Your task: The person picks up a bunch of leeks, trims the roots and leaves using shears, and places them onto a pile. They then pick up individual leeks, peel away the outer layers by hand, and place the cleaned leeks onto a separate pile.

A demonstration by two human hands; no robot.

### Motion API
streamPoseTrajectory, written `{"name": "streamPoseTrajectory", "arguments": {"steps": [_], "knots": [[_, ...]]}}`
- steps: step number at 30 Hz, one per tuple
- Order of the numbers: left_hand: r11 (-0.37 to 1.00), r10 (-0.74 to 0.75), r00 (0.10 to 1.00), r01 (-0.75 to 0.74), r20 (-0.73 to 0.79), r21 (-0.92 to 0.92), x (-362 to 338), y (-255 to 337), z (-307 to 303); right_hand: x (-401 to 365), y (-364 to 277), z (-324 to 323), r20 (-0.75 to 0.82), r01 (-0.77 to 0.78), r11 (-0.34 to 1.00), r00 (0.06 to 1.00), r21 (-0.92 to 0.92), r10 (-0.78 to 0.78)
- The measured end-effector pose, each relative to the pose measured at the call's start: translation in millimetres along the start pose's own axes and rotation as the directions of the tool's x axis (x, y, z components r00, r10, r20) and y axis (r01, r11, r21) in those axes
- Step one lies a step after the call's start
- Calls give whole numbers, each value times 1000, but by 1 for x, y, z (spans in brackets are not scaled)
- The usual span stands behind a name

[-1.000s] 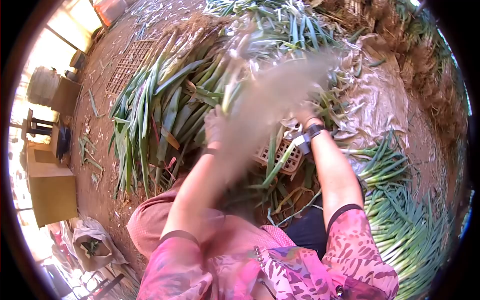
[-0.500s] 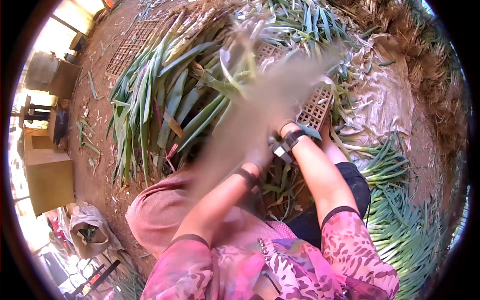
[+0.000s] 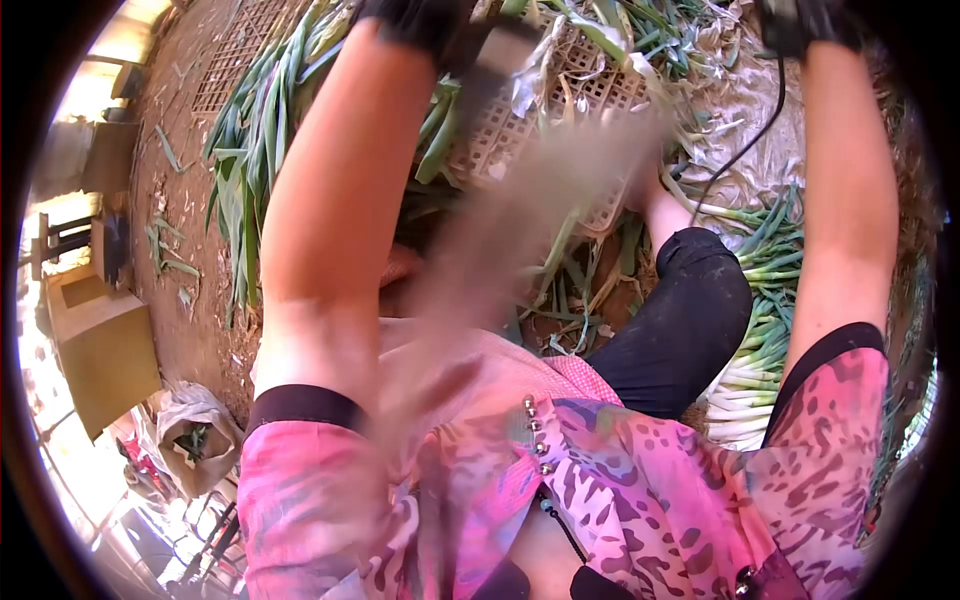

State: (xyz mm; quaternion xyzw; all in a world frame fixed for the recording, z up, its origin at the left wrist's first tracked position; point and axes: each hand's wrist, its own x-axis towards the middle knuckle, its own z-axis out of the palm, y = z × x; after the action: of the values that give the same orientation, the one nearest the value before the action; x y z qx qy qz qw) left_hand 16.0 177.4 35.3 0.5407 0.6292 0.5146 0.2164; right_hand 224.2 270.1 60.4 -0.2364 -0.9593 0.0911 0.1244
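Observation:
Both my arms reach up to the top edge of the head view. At the top left, my left hand [image 3: 412, 18] is cut off, with a dark band at the wrist and a blurred dark device beside it; its fingers do not show. My right hand [image 3: 808, 25] is at the top right, also with dark gear at the wrist and fingers out of frame. A black cable [image 3: 745, 150] hangs from the right wrist. Beyond the left forearm lies a pile of large leeks [image 3: 235, 215]. Between my arms is a tan plastic crate [image 3: 600, 88] with leaves on it.
Green onions [image 3: 765, 340] lie in a row beside my dark-clad knee [image 3: 690, 315]. A crumpled pale sheet [image 3: 755, 110] covers ground at upper right. A cardboard box [image 3: 105, 350] and an open sack [image 3: 195, 440] stand at left. A blurry smear crosses the middle.
My hands were together low over the crate and leaves; now they are apart and raised to the top edge. More of the crate shows between them.

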Motion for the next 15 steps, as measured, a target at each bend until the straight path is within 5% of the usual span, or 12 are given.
{"name": "streamPoseTrajectory", "arguments": {"steps": [3, 6, 8, 11, 12, 13, 14, 15], "knots": [[999, -31, 996, 33, -78, 21, -44, -22, 6, -47, -30, 30, -98, 80, 981, 993, 176, -64], [875, -298, 930, 356, 215, -327, -149, -92, 50, -109, -56, 88, -56, 55, 922, 998, 383, -37], [666, -537, 721, 681, 437, -306, -223, -80, 67, -150, -63, 107, 60, -96, 845, 995, 527, 76], [722, -615, 465, 657, 636, 218, -317, -127, 95, -192, -58, 94, 449, -533, 532, 845, 659, 290], [735, -570, 435, 649, 697, 197, -343, -132, 105, -202, -59, 85, 586, -667, 382, 745, 640, 318], [668, -588, 303, 705, 750, 239, -352, -124, 120, -211, -61, 73, 704, -775, 225, 631, 590, 325], [600, -594, 166, 744, 787, 296, -362, -117, 135, -215, -68, 61, 676, -775, 291, 632, 561, 380], [423, -622, -91, 796, 778, 432, -368, -105, 153, -226, -71, 63, 629, -746, 370, 666, 554, 402]]}}
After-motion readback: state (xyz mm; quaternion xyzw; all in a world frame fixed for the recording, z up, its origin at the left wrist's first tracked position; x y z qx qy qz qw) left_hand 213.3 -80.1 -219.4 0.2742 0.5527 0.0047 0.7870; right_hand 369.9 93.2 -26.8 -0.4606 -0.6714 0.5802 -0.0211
